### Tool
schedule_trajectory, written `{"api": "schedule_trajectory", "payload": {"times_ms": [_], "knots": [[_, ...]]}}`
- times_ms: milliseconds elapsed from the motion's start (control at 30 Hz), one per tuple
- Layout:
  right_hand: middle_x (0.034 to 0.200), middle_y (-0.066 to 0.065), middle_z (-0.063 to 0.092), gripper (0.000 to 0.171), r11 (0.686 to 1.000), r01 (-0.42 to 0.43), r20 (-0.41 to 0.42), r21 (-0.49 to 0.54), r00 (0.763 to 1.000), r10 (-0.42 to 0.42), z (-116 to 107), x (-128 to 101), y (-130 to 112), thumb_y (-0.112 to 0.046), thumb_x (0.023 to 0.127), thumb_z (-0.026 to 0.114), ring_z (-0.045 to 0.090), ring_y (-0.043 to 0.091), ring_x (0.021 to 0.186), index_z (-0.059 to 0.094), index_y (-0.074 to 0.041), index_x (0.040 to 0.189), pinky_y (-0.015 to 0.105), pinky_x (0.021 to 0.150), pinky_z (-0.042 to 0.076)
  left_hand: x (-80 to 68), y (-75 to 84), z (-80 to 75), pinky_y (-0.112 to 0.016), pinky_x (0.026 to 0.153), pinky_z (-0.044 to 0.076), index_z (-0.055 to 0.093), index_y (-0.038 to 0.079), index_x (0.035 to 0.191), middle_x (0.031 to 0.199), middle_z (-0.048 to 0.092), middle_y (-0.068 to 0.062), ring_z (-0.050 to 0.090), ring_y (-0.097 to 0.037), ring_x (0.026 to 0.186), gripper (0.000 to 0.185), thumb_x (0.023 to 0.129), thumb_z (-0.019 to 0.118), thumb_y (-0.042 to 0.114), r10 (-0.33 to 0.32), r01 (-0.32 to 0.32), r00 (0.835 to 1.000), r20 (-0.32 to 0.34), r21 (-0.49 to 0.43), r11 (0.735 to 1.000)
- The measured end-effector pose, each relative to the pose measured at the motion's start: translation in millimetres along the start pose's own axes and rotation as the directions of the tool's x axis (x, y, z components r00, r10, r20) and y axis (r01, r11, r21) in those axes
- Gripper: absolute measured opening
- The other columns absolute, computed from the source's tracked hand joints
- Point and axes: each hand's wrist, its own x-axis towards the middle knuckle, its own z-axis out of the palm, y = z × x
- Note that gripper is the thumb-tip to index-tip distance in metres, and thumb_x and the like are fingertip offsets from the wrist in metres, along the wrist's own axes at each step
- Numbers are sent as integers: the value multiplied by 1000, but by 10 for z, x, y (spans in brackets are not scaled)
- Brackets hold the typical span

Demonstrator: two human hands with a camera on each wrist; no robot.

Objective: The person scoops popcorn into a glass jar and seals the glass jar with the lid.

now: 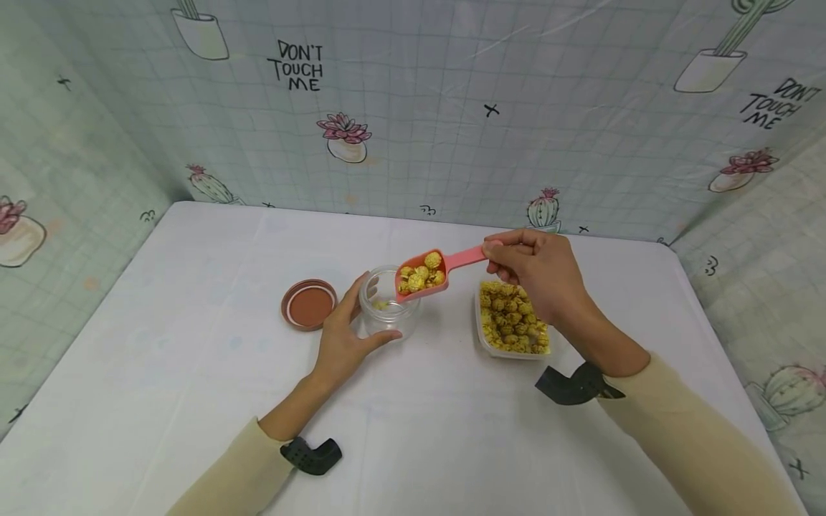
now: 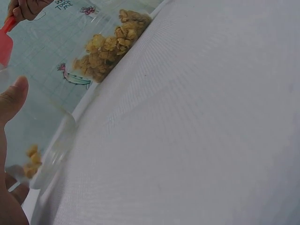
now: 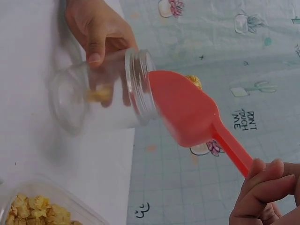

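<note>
Here the right hand pinches a popcorn-heaped pink scoop; the left hand grips the clear jar.

A white-covered table carried a clear jar at center, a brown lid at nine o'clock, and a popcorn tub at three o'clock.

My left hand wraps the jar, which stands near the middle of the bench. The lid lies on the bench just left of the jar, apart from it. The tub of popcorn sits on the bench to the jar's right, beneath my right hand. My right-hand fingers pinch the scoop by its handle end; its loaded bowl hangs over the jar's mouth. A few pieces lie in the jar.
</note>
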Motion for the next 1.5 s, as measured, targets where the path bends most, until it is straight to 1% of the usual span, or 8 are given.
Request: {"api": "schedule_trajectory", "payload": {"times_ms": [233,433,600,700,833,967,1333,1500], "knots": [[85,8,69,33,995,18,9,-94,1000,-18,9,13,-111,-26,90,69,58,17,71,65,1,110,21,64,53,2,-2,1,-44,101,43,36,-6,143,138,48,-24,44,-36,128,90,68,86,4,14,-14,1000,1,-2,1000],[83,9,69,33,995,41,26,-95,999,-39,29,37,-176,-23,89,70,58,17,69,66,2,109,21,64,54,2,-10,1,-45,100,43,36,-7,143,141,45,-22,44,-35,128,92,67,86,4,9,-9,1000,-7,-12,1000],[83,8,69,31,992,48,31,-119,999,-44,49,50,-227,-22,89,71,60,17,69,66,1,107,22,63,53,9,-7,-3,-46,99,44,37,-9,141,134,50,-26,47,-38,125,92,65,87,1,55,-55,998,-18,-20,998],[83,10,69,30,984,65,36,-168,998,-59,63,50,-267,-23,89,70,59,18,69,67,0,107,23,63,53,11,-5,-4,-47,98,44,36,-9,141,132,51,-27,48,-39,123,92,64,86,0,71,-72,997,-17,-18,997],[82,12,68,26,964,114,49,-240,993,-105,85,45,-335,-23,90,69,59,20,67,68,-2,105,24,62,53,11,-4,-5,-47,98,44,36,-9,141,132,51,-27,48,-40,123,92,65,86,1,67,-68,998,-15,-16,998],[81,11,69,24,946,141,54,-292,990,-131,105,33,-403,-24,91,68,59,21,67,69,-4,104,24,61,52,12,5,-9,-47,98,44,36,-9,141,132,51,-27,48,-40,123,92,65,86,1,63,-63,998,-15,-20,998],[82,12,69,23,947,151,57,-284,988,-140,139,20,-430,-22,90,68,59,21,66,69,-3,103,24,60,52,11,13,-14,-49,99,43,35,-10,141,132,51,-27,47,-41,123,92,65,86,-1,62,-63,998,-13,-31,998],[82,12,68,24,958,112,53,-264,993,-102,141,21,-417,-22,91,68,58,21,66,68,-3,105,24,60,52,10,-7,-13,-49,100,42,34,-9,142,133,50,-28,46,-41,124,93,65,86,-1,56,-57,998,-5,-40,998]]}}
